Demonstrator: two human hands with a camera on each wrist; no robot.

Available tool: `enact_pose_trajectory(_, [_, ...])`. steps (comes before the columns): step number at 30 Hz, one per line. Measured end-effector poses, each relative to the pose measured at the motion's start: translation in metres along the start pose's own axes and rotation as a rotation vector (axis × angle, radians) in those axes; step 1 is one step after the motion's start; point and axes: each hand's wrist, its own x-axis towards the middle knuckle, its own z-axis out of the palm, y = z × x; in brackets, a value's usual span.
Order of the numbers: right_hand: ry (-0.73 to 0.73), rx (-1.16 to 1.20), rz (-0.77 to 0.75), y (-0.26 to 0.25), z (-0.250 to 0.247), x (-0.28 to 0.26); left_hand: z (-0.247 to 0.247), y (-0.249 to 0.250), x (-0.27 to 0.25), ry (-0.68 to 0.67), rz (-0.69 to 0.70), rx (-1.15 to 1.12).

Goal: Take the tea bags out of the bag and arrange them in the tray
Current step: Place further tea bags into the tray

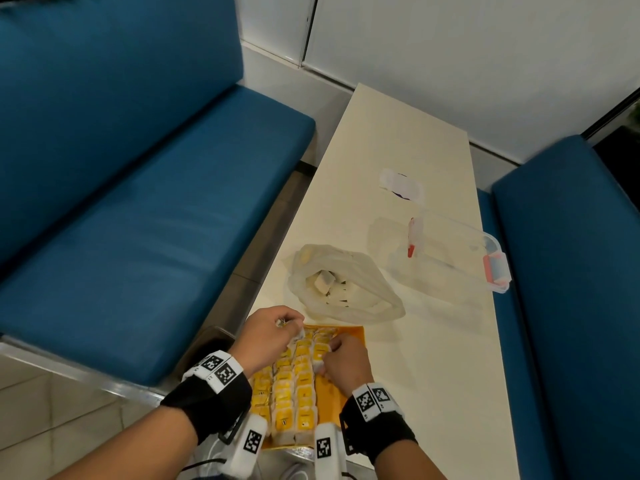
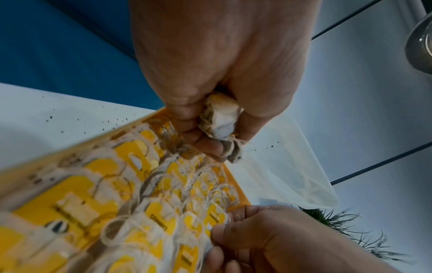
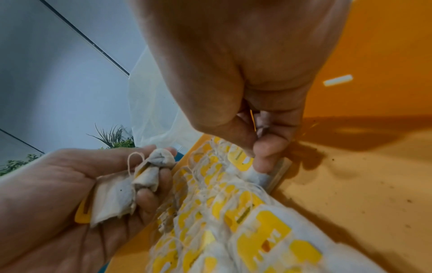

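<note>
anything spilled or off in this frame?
Yes. Dark specks, likely loose tea, lie scattered on the table beside the tray and on its orange floor. The tea bags in the left hand are crumpled, unlike the flat rows in the tray.

I am looking down at a long cream worktop (image 1: 398,140) running away from the hands toward a white panelled wall (image 1: 450,46). A blue upholstered bench (image 1: 138,202) is sitting off to the left of the hands, another blue bench (image 1: 571,271) to their right. Pale floor tiles (image 1: 31,410) are showing below the left bench. Green plants (image 3: 117,140) are appearing in the wrist views.
</note>
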Motion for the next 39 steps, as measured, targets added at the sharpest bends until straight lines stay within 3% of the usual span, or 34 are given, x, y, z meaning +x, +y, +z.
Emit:
enact_pose_trajectory(5, [0.042,-0.014,-0.008,-0.003,0.000,-0.005,0.000,0.009,-0.004,-0.001,-0.023,-0.046])
enact_pose_trajectory(9, [0.073,-0.060,-0.053,-0.013,-0.011,-0.017,-0.006,0.015,-0.006,-0.014,-0.077,-0.228])
enact_pose_trajectory(14, [0.188,0.020,-0.436,-0.032,-0.029,-0.044,-0.014,0.012,-0.011,-0.049,-0.076,-0.226])
enact_pose_trajectory(17, [0.090,0.087,-0.596,-0.041,-0.030,-0.057,-0.013,0.018,-0.015,-0.124,-0.189,-0.381])
enact_pose_trajectory(21, [0.024,-0.056,-0.796,-0.044,-0.025,-0.065,-0.008,0.027,-0.016,-0.160,-0.292,-0.598])
enact_pose_trajectory(27, [0.017,-0.256,-0.817,-0.043,-0.018,-0.067,-0.005,0.030,-0.015,-0.200,-0.377,-0.674])
enact_pose_trajectory(34, [0.087,-0.219,-0.827,-0.044,-0.012,-0.066,0.001,0.028,-0.014,-0.207,-0.385,-0.701])
enact_pose_trajectory(39, [-0.027,-0.181,-0.789,-0.047,-0.018,-0.068,0.000,0.028,-0.012,-0.225,-0.395,-0.698])
